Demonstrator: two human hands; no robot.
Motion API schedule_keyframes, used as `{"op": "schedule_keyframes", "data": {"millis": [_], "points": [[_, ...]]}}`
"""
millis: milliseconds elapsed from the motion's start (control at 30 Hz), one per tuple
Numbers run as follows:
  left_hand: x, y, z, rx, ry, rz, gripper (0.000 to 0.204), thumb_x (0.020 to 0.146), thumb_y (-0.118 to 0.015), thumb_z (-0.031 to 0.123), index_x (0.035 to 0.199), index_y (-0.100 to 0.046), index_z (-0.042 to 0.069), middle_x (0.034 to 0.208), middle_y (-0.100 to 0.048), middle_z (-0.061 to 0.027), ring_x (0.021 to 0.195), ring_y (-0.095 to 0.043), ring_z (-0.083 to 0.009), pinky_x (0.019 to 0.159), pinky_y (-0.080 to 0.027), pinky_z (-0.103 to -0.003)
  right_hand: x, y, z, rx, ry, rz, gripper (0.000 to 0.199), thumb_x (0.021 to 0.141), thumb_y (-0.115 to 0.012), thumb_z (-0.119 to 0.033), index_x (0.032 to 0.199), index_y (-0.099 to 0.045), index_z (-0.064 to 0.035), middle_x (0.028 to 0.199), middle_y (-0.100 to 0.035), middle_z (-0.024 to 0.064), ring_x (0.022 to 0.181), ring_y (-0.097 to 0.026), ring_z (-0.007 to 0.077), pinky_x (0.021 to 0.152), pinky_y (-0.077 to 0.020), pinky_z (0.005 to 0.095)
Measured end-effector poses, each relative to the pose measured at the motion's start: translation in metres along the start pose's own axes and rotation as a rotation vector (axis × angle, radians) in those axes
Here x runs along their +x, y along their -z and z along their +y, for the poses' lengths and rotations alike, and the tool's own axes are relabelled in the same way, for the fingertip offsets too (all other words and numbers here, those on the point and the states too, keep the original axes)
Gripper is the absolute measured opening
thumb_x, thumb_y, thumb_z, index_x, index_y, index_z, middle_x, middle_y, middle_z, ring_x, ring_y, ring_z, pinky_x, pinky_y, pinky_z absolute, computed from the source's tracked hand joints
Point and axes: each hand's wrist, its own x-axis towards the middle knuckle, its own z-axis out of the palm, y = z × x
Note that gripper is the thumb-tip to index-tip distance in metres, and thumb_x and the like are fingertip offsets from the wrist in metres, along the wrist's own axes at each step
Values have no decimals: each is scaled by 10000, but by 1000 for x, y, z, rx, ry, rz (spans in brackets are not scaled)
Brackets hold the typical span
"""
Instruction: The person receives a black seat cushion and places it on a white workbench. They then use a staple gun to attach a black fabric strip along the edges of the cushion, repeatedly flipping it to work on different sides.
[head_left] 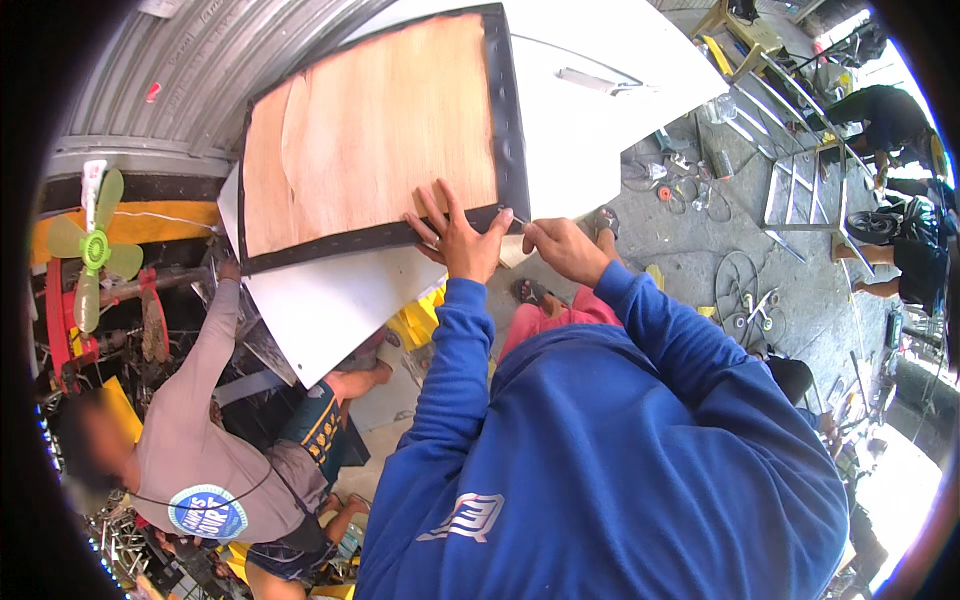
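A plywood board (385, 130) with a black covering folded over its edges (350, 243) lies on a white panel (575, 140). My left hand (468, 240) rests spread on the board's near edge, its fingers reaching onto the bare wood and its thumb towards the near right corner. Just right of that corner, my right hand (568, 248) is closed in a pinch. A thin, dark, rod-like piece (520, 222) runs from its fingertips to the black edge; its kind is too small to make out. Another person's hand (229, 268) is at the board's near left corner.
A person in a grey sleeve (195, 400) crouches at the left, by a green-bladed fan (95, 248). Corrugated metal (165, 85) stands behind the board. At the right are a metal frame (803, 190), cables (740, 290) on the floor and other people.
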Motion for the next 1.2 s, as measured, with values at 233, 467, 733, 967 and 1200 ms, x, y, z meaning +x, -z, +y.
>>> {"op": "schedule_keyframes", "data": {"millis": [233, 467, 733, 967, 1200], "points": [[2, 0, 0, 25, 33, -31, 1165, 721, -782, 615, 1618, -146, 229, 1687, 14, -126, 1515, 117, -462, 1135, -33, -736, -2, -30, -15, -28, -94, 186, 446, 1039, -441, -263, 825, -688, 41, 691, -626, 212, 670, -620, 338, 697, -492, 458], [5, 5, -1, 2, 55, -86, 1161, 732, -774, 612, 1621, -126, 240, 1688, 43, -118, 1509, 129, -474, 1130, -38, -742, -3, -54, -1, -57, 4, 306, 398, 1047, -430, -226, 811, -651, 7, 763, -663, 250, 695, -634, 452, 676, -494, 514], [4, 6, -19, -64, -68, -88, 1006, 782, -735, 621, 1596, -239, 297, 1679, 11, -174, 1494, 89, -527, 1134, -71, -728, -4, -53, 22, 30, 109, 256, 370, 1065, -441, -268, 873, -627, -11, 764, -662, 232, 718, -649, 435, 655, -494, 486], [12, 0, -24, -202, -77, 22, 838, 835, -731, 512, 1556, -339, 344, 1676, -60, -175, 1504, 36, -514, 1161, -71, -688, -6, -43, -4, 17, -16, 251, 420, 1033, -445, -230, 774, -651, 29, 790, -680, 245, 749, -653, 443, 724, -517, 505], [11, 1, 11, -150, 120, -11, 995, 805, -778, 463, 1597, -184, 363, 1679, 30, -171, 1495, 130, -508, 1139, -33, -728, 0, -57, -2, -100, 0, 307, 399, 1025, -452, -224, 768, -630, 24, 765, -660, 271, 723, -642, 457, 698, -500, 554]]}}
